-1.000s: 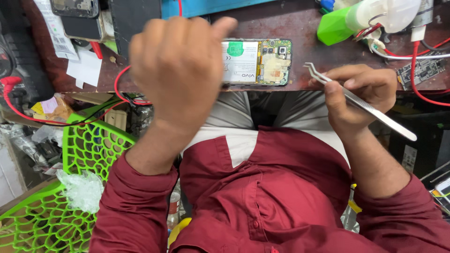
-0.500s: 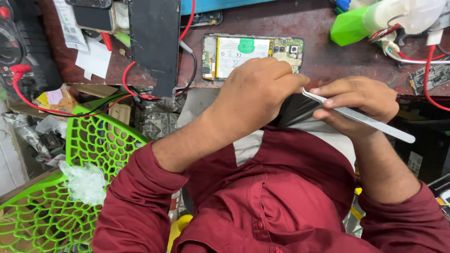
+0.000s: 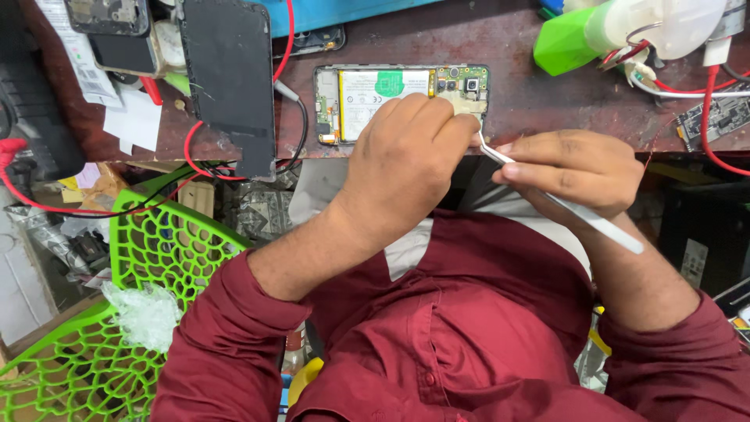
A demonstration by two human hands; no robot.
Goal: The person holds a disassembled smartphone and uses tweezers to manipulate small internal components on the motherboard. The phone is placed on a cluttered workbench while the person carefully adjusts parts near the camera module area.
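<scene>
An opened phone lies on the reddish-brown bench, its battery and green circuit board exposed. My left hand rests on its near edge, fingers curled over the lower right part; whether it grips anything small is hidden. My right hand is closed on silver tweezers, whose tips point left toward the phone's lower right corner by my left fingers.
A black phone screen panel lies left of the phone with red wires around it. A green-nozzled white bottle stands at the back right. A small circuit board sits far right. A green mesh chair is lower left.
My left hand dropped from raised in front of the camera to the phone's near edge. The tweezers in my right hand moved left toward the phone. The view shifted, phone now lower.
</scene>
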